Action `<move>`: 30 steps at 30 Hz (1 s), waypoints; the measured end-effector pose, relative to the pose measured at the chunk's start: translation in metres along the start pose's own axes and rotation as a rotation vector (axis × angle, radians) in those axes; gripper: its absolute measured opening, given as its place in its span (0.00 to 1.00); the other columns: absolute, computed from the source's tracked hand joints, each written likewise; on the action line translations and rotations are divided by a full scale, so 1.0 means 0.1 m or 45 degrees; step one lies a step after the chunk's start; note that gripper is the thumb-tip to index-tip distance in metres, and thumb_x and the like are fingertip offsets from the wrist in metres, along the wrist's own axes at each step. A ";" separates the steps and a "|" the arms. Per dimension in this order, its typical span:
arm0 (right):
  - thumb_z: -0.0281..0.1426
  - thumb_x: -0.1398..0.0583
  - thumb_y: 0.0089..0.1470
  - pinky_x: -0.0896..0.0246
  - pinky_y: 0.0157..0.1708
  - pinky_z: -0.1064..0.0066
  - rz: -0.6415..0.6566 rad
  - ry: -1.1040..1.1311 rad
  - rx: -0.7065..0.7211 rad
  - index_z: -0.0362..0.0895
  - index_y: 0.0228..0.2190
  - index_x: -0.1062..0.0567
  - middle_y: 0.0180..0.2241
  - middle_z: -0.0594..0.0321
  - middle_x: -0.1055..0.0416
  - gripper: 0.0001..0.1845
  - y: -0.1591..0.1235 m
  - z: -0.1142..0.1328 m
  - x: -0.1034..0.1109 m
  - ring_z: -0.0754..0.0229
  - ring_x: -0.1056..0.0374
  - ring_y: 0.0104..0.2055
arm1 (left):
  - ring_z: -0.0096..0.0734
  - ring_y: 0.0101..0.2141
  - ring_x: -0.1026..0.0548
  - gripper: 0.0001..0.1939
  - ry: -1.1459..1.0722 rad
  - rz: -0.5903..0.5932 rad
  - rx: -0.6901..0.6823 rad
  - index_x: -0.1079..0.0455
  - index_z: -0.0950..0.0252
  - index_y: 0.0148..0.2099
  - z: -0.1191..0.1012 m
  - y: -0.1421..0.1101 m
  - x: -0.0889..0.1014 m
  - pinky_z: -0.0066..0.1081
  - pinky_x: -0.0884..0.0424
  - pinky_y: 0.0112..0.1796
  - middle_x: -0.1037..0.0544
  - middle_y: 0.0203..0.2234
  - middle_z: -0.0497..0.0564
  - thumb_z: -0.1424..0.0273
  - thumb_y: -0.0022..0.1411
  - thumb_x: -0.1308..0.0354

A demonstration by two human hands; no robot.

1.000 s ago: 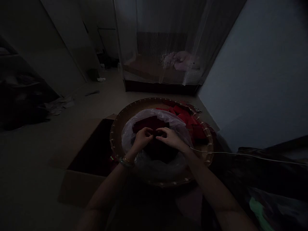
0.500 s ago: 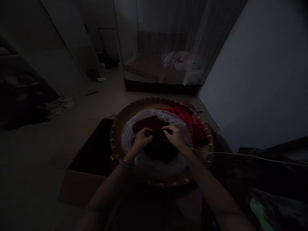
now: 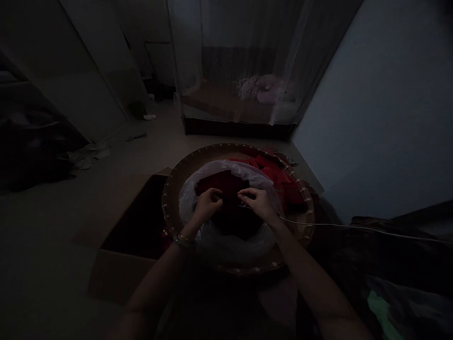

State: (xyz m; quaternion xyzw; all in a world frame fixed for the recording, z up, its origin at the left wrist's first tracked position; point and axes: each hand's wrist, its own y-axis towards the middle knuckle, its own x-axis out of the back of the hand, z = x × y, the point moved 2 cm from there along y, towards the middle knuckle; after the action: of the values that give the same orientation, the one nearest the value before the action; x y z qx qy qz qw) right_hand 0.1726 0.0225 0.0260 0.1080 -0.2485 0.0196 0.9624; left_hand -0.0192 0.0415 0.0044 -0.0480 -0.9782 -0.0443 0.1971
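Observation:
Over a round woven basket tray, my left hand is closed in a pinch; whatever is between its fingertips is too dark to make out. To its right, my right hand is pinched too, its fingertips pointing left, a small gap from the left hand. A thin pale line, like a needle or wire, shows just under the right fingers. Below both hands lies dark red material inside a whitish plastic bag spread open on the tray. Red pieces are heaped at the tray's right side.
An open cardboard box stands left of the tray. A white cord runs from near my right wrist to the right edge. Behind is a bed with a sheer curtain. A pale wall rises at right; dark heaps lie on both sides.
My left hand has shifted very slightly left, and the fingers of my right hand have curled a little. The tray, bag and red pieces stay where they were.

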 end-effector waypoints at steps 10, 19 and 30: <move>0.31 0.39 0.45 0.37 0.43 0.63 0.116 -0.107 0.063 0.44 0.38 0.25 0.37 0.59 0.26 0.15 -0.04 -0.04 -0.20 0.56 0.30 0.40 | 0.24 0.22 0.28 0.14 -0.186 0.015 0.041 0.32 0.67 0.42 -0.07 -0.01 -0.01 0.23 0.32 0.24 0.27 0.22 0.45 0.73 0.49 0.43; 0.37 0.40 0.44 0.35 0.35 0.67 -0.090 0.167 -0.168 0.40 0.33 0.24 0.32 0.59 0.24 0.15 0.03 -0.18 -0.14 0.58 0.30 0.33 | 0.31 0.30 0.25 0.16 -0.331 0.586 0.132 0.27 0.70 0.37 0.21 -0.11 -0.18 0.28 0.31 0.33 0.22 0.29 0.50 0.68 0.44 0.35; 0.39 0.42 0.48 0.32 0.29 0.68 -0.168 0.318 -0.174 0.43 0.43 0.27 0.35 0.57 0.26 0.22 0.09 -0.23 0.03 0.59 0.29 0.32 | 0.27 0.26 0.29 0.17 -0.434 0.563 0.244 0.27 0.71 0.36 0.30 -0.16 -0.19 0.26 0.34 0.29 0.25 0.24 0.47 0.71 0.40 0.34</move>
State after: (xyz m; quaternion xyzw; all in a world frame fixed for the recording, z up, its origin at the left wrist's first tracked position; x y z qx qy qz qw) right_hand 0.1856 0.0359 0.0093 0.0550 -0.1200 -0.0474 0.9901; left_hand -0.0145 0.0275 -0.0314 -0.2478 -0.9628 0.1008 0.0383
